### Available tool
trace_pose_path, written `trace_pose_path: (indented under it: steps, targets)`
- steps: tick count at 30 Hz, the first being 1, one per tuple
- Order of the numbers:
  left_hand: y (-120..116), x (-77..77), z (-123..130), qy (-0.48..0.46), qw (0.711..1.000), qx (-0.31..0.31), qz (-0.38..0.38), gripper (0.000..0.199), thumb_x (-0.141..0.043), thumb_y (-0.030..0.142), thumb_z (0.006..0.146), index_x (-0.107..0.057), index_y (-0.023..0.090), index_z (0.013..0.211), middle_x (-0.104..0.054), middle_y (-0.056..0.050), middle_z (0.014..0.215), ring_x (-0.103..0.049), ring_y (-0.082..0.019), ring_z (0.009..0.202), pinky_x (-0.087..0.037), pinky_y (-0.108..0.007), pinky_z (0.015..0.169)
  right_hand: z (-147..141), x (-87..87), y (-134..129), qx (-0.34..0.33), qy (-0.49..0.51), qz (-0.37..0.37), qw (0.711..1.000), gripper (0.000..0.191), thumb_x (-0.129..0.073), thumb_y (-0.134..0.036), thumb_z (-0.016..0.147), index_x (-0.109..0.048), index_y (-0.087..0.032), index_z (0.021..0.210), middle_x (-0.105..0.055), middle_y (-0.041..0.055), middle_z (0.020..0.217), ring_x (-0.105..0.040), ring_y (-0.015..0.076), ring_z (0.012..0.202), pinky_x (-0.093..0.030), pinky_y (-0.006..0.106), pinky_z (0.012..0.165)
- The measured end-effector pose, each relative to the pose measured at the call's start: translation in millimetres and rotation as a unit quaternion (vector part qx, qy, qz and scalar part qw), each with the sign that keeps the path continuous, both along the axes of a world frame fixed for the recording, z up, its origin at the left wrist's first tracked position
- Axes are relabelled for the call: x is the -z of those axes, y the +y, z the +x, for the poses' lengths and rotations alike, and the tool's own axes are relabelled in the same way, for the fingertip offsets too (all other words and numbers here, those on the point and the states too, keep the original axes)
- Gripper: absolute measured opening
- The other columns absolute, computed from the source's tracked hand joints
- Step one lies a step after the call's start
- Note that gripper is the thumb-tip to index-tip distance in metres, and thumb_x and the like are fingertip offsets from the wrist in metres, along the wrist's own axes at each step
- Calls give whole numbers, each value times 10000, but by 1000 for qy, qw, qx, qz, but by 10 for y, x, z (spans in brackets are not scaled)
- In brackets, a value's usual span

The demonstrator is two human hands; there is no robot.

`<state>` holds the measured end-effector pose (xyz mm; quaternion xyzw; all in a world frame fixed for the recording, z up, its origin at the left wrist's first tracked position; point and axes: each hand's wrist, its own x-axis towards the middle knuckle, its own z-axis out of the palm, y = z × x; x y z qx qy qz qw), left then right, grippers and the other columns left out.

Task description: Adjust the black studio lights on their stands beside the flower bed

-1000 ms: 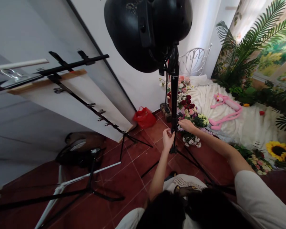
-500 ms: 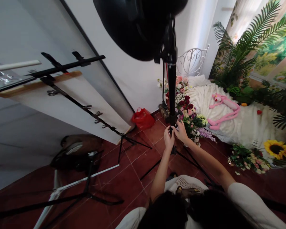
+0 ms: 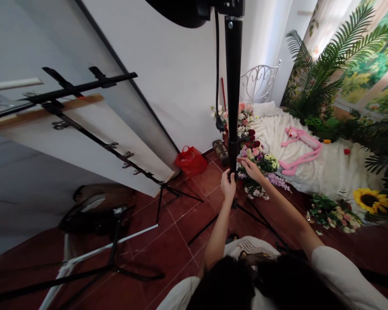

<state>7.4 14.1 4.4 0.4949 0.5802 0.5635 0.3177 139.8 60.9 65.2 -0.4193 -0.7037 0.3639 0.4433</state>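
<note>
A black light stand (image 3: 233, 86) rises upright in front of me, with a large black lamp head (image 3: 187, 10) at its top, cut off by the frame's upper edge. My left hand (image 3: 228, 185) is closed around the pole, below its collar (image 3: 233, 150). On the other side, my right hand (image 3: 252, 170) reaches to the pole just under the collar, its fingertips drawn together there. Whatever those fingertips pinch is too small and too covered to make out. A black cable (image 3: 217, 64) hangs alongside the pole.
The stand's legs spread over red floor tiles (image 3: 194, 228). To the left are a clipped white backdrop sheet (image 3: 129, 150), a red bag (image 3: 191, 161) and another stand (image 3: 113, 245). Flowers (image 3: 252, 150), a pink plush toy (image 3: 305, 142) on white cloth and a sunflower (image 3: 371, 200) lie right.
The lamp head has gone up, and more of the upper pole now shows above the collar. My right hand has shifted slightly right, away from my left, which stays on the pole.
</note>
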Motion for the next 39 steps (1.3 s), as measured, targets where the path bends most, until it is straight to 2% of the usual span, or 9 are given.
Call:
trace_pose_path:
  steps: [4,7,12,15,18,21,25,31,39]
  targets:
    - [12,18,-1,41,998,-21,35,376,-397,467,896,-541,210,1128,-619,-71,1098,-596,-163,980,-467,-292,869,119,467,15,-6,25,-41,999,340,-429,-454,880,-554,-217,1091,-629,62,1085,-582,171,1050,-426,335,940]
    - [25,43,-2,48,998,-26,43,374,-393,466,898,-543,210,1126,-617,-74,1097,-595,-162,982,-469,-293,871,31,633,21,49,50,-47,996,318,-464,-463,852,-523,-212,1038,-639,42,957,-613,154,926,-471,285,822]
    - [21,42,21,26,998,-26,43,372,-406,466,893,-546,215,1129,-617,-76,1101,-596,-169,997,-475,-306,874,-177,626,211,203,13,-112,973,263,-567,-401,771,-467,-216,930,-483,-95,532,-524,117,508,-436,230,560]
    - [-2,11,54,-3,999,-27,46,376,-427,471,883,-548,211,1127,-622,-78,1101,-599,-168,1000,-477,-308,873,-212,593,321,255,-10,-158,954,274,-643,-309,688,-444,-223,856,-459,-117,516,-488,102,462,-411,225,525]
    - [-54,4,62,-36,997,-45,54,379,-448,475,871,-546,190,1101,-625,-89,1078,-606,-160,974,-480,-299,860,-195,562,272,246,25,-165,955,268,-647,-333,691,-449,-220,833,-500,-103,538,-511,94,477,-414,217,523]
    - [-148,73,24,-54,994,-82,47,360,-461,475,863,-548,174,1041,-631,-88,1011,-613,-147,909,-485,-281,823,-146,535,41,190,124,-203,953,282,-554,-456,772,-470,-206,871,-533,-83,512,-525,94,461,-430,210,502]
    - [-312,227,3,-44,994,-101,4,326,-463,478,857,-562,175,924,-636,-65,892,-609,-137,805,-485,-263,761,23,530,-418,151,231,-263,924,371,-579,-519,754,-486,-197,914,-622,-40,555,-595,107,503,-499,222,539]
    - [-481,259,336,-24,999,39,-25,314,-453,475,860,-568,184,876,-641,-40,804,-607,-130,743,-478,-245,713,500,642,-1186,240,306,-310,867,359,-646,-467,721,-540,-199,934,-659,-30,603,-641,119,539,-540,231,567]
    - [-740,215,1221,-7,967,252,-43,300,-472,461,850,-574,181,877,-635,-37,780,-602,-126,704,-472,-232,658,1069,919,-2226,401,407,-312,759,291,-671,-399,725,-567,-188,897,-666,-13,600,-642,119,525,-554,243,568]
